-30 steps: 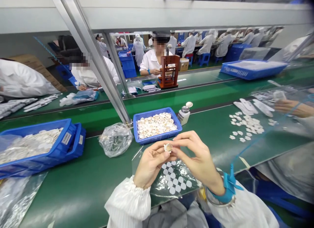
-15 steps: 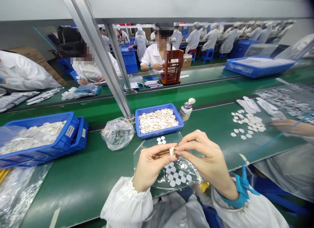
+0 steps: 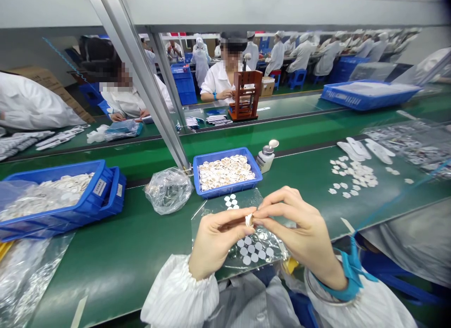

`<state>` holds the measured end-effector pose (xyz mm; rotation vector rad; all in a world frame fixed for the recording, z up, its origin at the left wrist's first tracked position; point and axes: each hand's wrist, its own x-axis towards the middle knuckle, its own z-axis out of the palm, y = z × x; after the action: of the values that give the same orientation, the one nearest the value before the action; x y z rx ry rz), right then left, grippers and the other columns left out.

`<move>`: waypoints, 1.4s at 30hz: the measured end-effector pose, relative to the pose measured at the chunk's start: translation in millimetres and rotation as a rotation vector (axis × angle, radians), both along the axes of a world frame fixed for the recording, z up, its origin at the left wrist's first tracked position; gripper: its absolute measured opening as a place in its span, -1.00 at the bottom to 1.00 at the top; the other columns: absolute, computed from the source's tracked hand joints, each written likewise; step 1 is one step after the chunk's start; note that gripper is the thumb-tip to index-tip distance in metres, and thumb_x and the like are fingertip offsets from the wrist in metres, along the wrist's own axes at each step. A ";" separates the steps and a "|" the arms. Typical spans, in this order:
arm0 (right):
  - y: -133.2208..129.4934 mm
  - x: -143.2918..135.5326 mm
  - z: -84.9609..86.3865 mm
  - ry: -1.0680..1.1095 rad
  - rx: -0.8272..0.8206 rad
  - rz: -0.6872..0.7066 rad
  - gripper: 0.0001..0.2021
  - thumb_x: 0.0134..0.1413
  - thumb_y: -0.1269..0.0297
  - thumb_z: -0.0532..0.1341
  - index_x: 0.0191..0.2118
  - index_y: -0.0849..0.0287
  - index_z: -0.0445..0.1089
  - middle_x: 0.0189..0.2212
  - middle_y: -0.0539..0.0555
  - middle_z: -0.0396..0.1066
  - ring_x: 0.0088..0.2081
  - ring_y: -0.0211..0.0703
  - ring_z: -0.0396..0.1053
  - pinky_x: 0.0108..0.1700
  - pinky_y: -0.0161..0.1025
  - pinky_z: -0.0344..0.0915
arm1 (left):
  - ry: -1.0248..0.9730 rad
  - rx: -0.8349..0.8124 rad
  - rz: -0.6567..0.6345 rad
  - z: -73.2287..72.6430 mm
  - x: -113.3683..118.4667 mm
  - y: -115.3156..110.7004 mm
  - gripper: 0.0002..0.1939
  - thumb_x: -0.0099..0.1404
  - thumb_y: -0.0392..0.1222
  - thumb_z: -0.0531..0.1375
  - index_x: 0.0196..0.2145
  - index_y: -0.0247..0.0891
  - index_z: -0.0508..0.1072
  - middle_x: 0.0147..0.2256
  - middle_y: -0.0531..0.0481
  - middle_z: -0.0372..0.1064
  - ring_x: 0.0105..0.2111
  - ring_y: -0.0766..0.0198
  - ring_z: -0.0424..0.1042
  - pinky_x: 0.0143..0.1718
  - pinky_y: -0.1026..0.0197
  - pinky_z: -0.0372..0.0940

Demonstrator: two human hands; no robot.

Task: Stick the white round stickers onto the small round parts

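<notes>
Your left hand (image 3: 215,241) and right hand (image 3: 299,224) hold one round piece (image 3: 249,220), fingertips (image 3: 260,214) narrowly spaced, above the plastic sheet (image 3: 230,259).

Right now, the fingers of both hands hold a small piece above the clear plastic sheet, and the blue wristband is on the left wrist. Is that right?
Not quite: the head view shows the blue wristband on the right wrist, not the left. As you said, the left hand and right hand hold the small piece above the clear plastic sheet.
</notes>
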<state>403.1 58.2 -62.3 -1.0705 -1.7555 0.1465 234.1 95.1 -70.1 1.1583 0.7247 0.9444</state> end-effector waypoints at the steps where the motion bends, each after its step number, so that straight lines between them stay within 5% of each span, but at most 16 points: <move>1: -0.5 -0.3 0.2 -0.002 0.002 -0.001 -0.91 0.14 0.47 0.29 -0.30 0.12 0.45 -0.37 -0.05 0.41 -0.29 -0.28 0.35 -0.20 -0.18 0.19 | -0.001 -0.002 -0.003 0.4 0.0 -0.2 -0.73 0.02 -0.38 0.40 -0.31 -0.06 0.67 -0.36 0.03 0.63 -0.35 0.27 0.60 -0.28 0.39 0.46; 18: -1.7 4.0 4.9 -0.009 -0.149 0.072 -0.90 0.13 0.44 0.31 -0.33 0.10 0.41 -0.36 -0.09 0.41 -0.25 -0.30 0.35 -0.15 -0.22 0.17 | 0.016 0.049 -0.001 3.1 -1.1 -2.8 -0.67 0.03 -0.45 0.38 -0.30 -0.05 0.66 -0.35 0.07 0.63 -0.37 0.33 0.60 -0.31 0.49 0.44; 42: -4.1 -2.9 0.7 0.083 -0.032 -0.004 -0.90 0.07 0.44 0.35 -0.32 0.08 0.49 -0.46 -0.07 0.38 -0.37 -0.27 0.31 -0.25 -0.17 0.19 | 0.078 0.188 0.059 3.7 -3.6 -5.2 -0.70 0.07 -0.39 0.38 -0.28 -0.01 0.65 -0.37 0.08 0.62 -0.41 0.26 0.59 -0.33 0.35 0.48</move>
<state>400.3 54.1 -61.7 -1.0765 -1.6813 0.2140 230.5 89.9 -66.5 1.3504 0.7483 1.0386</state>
